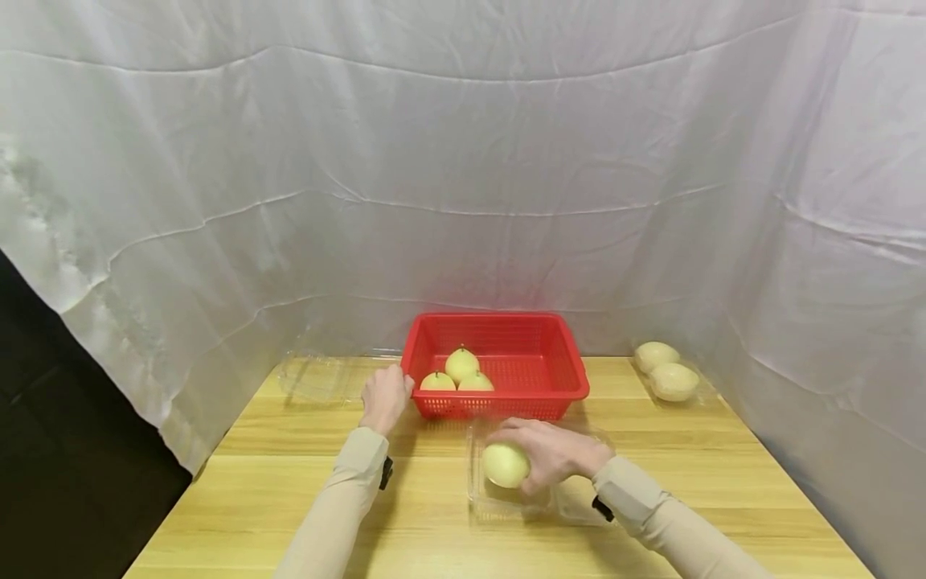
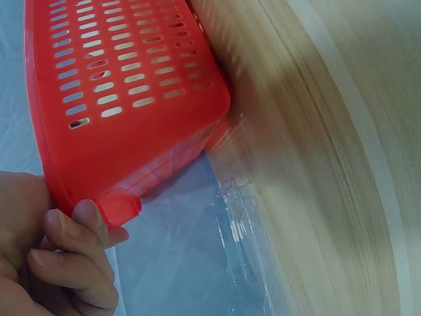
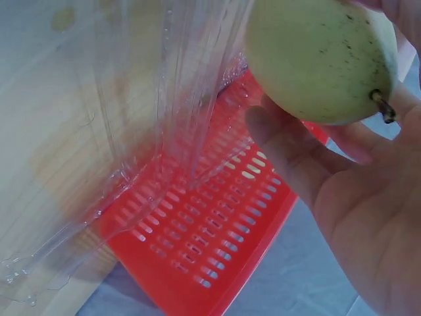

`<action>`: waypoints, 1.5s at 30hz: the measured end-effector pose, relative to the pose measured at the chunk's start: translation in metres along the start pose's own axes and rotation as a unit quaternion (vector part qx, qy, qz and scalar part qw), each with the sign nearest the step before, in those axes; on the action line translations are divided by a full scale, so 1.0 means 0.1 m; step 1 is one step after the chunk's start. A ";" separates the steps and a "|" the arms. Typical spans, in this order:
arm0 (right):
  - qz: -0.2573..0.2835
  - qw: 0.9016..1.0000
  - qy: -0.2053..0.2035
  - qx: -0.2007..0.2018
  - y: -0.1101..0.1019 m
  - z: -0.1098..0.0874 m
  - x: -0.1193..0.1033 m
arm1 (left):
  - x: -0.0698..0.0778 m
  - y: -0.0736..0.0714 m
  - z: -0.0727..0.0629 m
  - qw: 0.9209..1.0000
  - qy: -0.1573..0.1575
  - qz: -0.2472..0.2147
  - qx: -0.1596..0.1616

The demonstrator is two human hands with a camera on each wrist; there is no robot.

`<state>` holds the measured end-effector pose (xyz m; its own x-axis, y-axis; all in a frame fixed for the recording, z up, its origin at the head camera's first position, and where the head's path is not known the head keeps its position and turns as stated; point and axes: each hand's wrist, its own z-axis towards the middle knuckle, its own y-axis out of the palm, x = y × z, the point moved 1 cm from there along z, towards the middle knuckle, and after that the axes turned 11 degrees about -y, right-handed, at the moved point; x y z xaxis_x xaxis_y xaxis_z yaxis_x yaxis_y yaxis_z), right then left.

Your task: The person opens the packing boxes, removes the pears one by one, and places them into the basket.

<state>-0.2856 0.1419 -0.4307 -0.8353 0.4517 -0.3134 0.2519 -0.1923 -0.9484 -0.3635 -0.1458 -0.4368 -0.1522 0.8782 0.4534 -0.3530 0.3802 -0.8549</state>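
A red plastic basket (image 1: 506, 406) stands at the back of the table with three yellow-green pears (image 1: 461, 365) in its left part. My left hand (image 1: 387, 396) pinches the basket's left rim; in the left wrist view the fingers (image 2: 72, 263) curl round that rim. With my right hand (image 1: 553, 450) I hold a pear (image 1: 505, 466) over an open clear plastic container (image 1: 477, 503) in front of the basket. The right wrist view shows this pear (image 3: 322, 59) between thumb and fingers, its stem toward the palm. Whether it touches the container's bottom, I cannot tell.
At the back left lies another clear plastic container (image 1: 311, 378). Two pears (image 1: 674, 382) sit at the back right, seemingly in clear plastic. A pale cloth (image 1: 506, 161) hangs behind and beside the wooden table (image 1: 289, 482).
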 end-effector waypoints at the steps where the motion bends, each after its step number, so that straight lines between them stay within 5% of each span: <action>1: 0.006 1.000 -0.002 0.009 -0.01 -0.01 0.01 | 0.00 0.00 0.00 1.000 0.000 0.002 -0.001; 15: -0.005 0.987 -0.035 0.155 -0.15 0.00 0.10 | 0.06 0.01 0.01 1.000 0.003 0.007 -0.004; 27: 0.036 0.965 -0.003 0.258 -0.32 0.06 0.24 | 0.05 0.02 -0.02 1.000 -0.007 0.004 -0.007; 33: 0.036 0.952 0.042 0.303 -0.39 0.15 0.31 | 0.04 0.02 -0.01 1.000 0.000 0.007 -0.003; 39: 0.022 0.946 0.136 0.295 -0.39 0.29 0.38 | 0.03 -0.01 -0.01 1.000 -0.002 0.008 0.000; 45: 0.037 0.934 0.182 0.307 -0.36 0.43 0.49 | 0.02 -0.02 -0.01 1.000 -0.001 0.003 -0.007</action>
<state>-0.3564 0.1330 -0.4100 -0.5769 0.6627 -0.4775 -0.1185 -0.6463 -0.7538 -0.3620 -0.1446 -0.4346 -0.1567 0.8800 0.4484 -0.3396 0.3783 -0.8612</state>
